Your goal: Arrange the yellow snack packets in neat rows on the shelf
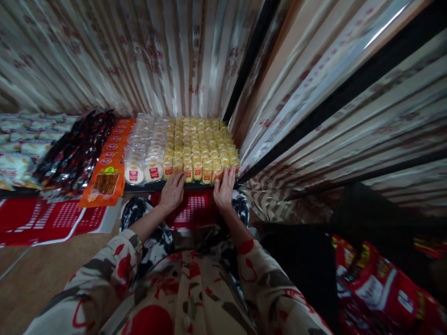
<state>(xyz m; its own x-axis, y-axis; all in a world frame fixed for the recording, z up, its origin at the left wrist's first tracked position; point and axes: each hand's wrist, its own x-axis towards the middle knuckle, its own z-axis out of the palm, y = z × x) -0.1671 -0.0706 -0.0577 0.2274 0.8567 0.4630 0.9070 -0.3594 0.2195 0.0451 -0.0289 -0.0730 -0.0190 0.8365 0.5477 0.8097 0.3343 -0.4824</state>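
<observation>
Small yellow wrapped snack cakes (200,144) stand in tight rows on a low black shelf (153,187). My left hand (172,191) touches the front of the left yellow rows, its fingers stretched forward. Against the front of the right rows rests my right hand (224,190), fingers extended and a little apart. Neither hand is closed around a pack. Left of the yellow rows lie clear-wrapped round white cakes (145,149) with red labels. My fingers cover parts of the nearest packs.
Further left are an orange snack packet strip (110,163), a heap of dark shiny packets (75,156) and white packets (21,149). Red printed sheeting (45,218) hangs below the shelf. A pleated curtain (139,56) and black poles (324,102) stand behind and right; red bags (384,288) lie lower right.
</observation>
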